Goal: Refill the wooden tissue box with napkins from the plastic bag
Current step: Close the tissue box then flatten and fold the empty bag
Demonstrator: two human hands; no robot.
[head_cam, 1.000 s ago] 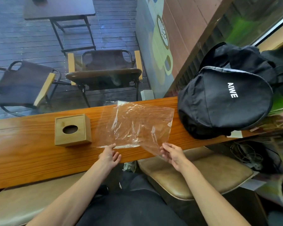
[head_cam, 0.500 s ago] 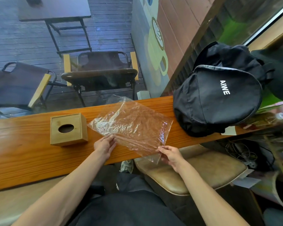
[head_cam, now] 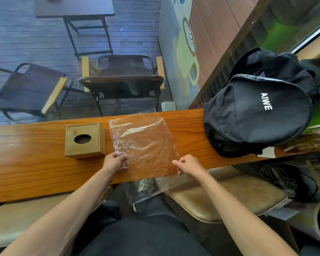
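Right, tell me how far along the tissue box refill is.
Done: the clear plastic bag looks flat and empty on the wooden counter, and the wooden tissue box sits closed beside it, though no napkin shows at its oval slot. In hand: the left hand and right hand grip the bag's near edge. Left: probably only clearing the bag away.

I can't see inside the wooden tissue box (head_cam: 84,140): its oval slot is only a dark hole. Whether the plastic bag (head_cam: 143,143) holds any napkins I cannot tell. My left hand (head_cam: 115,162) covers the bag's near left corner, and its fingertips blur behind the film. The black backpack (head_cam: 257,111) is possibly cut off at the right edge. My forearms leave the bottom edge.
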